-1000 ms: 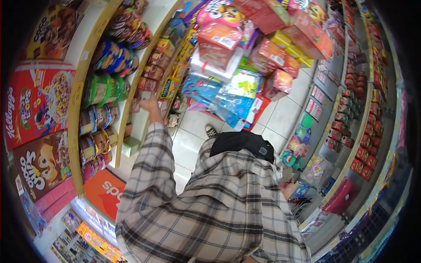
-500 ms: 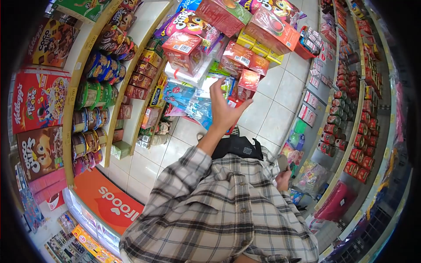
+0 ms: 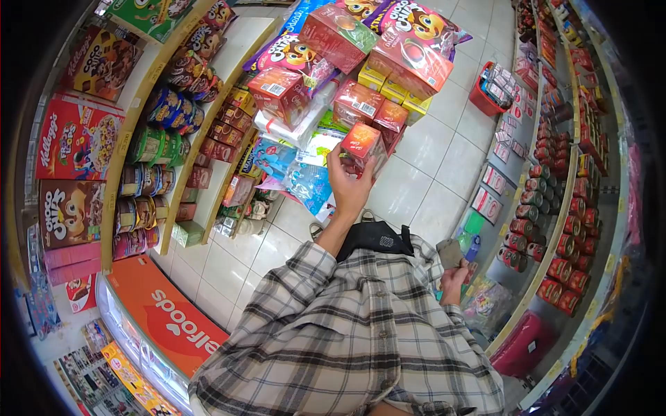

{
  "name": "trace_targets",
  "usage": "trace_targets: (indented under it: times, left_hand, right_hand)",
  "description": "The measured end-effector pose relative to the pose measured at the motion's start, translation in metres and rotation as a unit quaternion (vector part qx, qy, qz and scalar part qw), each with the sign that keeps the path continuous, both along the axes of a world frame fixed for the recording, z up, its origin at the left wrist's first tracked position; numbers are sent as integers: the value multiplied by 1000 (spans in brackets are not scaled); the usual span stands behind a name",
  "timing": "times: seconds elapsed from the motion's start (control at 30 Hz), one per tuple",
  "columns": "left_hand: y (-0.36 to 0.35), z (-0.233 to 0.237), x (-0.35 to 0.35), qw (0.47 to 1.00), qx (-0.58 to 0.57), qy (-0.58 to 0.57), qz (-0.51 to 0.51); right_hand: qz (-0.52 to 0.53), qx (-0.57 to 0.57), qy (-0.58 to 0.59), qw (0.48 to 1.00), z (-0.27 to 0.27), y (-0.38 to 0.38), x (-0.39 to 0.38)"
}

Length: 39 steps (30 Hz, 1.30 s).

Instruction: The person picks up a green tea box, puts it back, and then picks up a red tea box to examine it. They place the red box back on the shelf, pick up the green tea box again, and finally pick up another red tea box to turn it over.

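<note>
My left hand (image 3: 347,182) is stretched forward to a pile of wrapped goods in the aisle. Its fingers are closed round a small red box (image 3: 363,141) at the pile's near edge. More red boxes (image 3: 279,92) and Coco Chips bags (image 3: 416,24) are stacked behind it, and blue packets (image 3: 300,182) lie under it. My right hand (image 3: 454,279) stays low by my right side, holding a small grey flat object (image 3: 451,252) upright. My plaid shirt sleeve (image 3: 291,277) covers the left arm.
Curved shelves on the left carry cereal boxes (image 3: 78,142), jars (image 3: 142,184) and small cartons. The shelves on the right hold rows of red cans (image 3: 562,246). A red basket (image 3: 488,89) sits on the tiled floor (image 3: 430,173) beyond the pile.
My left hand left the left-hand shelf, swung right over the pile with fingers spread, and has now closed on the small red box. My right hand rose slightly.
</note>
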<state>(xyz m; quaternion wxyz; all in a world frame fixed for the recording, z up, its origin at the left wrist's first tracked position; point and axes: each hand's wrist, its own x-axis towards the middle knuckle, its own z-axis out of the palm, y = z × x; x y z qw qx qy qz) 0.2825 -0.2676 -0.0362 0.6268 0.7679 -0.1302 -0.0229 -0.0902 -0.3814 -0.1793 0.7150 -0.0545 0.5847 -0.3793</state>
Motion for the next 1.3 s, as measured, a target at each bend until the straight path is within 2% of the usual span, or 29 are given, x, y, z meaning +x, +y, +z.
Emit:
trace_targets:
  times: [0.17,0.2,0.23,0.3,0.33,0.37,0.43,0.57,0.6,0.7,0.73,0.77,0.83,0.87,0.9,1.0,1.1,1.23,1.3]
  left_hand:
    - [17,-1,0,996,-87,30,21]
    - [16,9,0,985,-168,3,30]
    - [20,25,-1,963,-246,105,13]
    - [33,51,-3,870,-392,299,-23]
    - [39,41,4,835,-394,369,-104]
    - [43,34,0,806,-421,406,-95]
    - [41,69,-9,738,-472,475,-81]
    - [64,64,-14,713,-458,495,-194]
    - [67,62,-15,728,-443,485,-197]
    - [71,77,-19,776,-401,482,-71]
    - [76,83,-20,775,-411,472,-88]
    - [77,90,-22,802,-401,437,-72]
    - [79,113,-26,851,-378,363,-36]
    - [85,118,-26,852,-391,343,-62]
    - [91,119,-26,863,-374,339,-22]
    - [109,124,-29,879,-350,315,74]
    - [131,130,-29,879,-373,272,115]
    - [162,136,-26,891,-353,222,179]
    - [182,140,-17,880,-389,185,200]
  right_hand:
    - [69,-15,-129,989,6,-30,21]
    - [85,-21,-163,983,17,-35,32]
    - [115,-26,-173,978,30,-41,43]
    - [173,-34,-192,965,64,-51,65]
    - [197,-42,-206,958,89,-53,78]
    - [219,-52,-222,949,116,-55,92]
    - [254,-93,-241,932,167,-56,115]
    - [310,-249,-265,878,249,-51,159]
    - [323,-294,-272,857,258,-45,171]
    - [366,-372,-210,827,261,-21,210]
    - [396,-385,-185,813,263,-10,224]
    - [472,-393,-145,776,268,2,240]
    - [592,-437,-102,670,281,30,273]
    - [631,-471,-100,608,288,46,289]
    - [631,-514,-142,563,292,65,302]
    - [572,-707,-105,403,277,103,323]
    - [636,-667,-180,343,283,119,331]
    - [639,-650,-242,333,292,150,332]
    - [659,-624,-253,336,288,167,328]
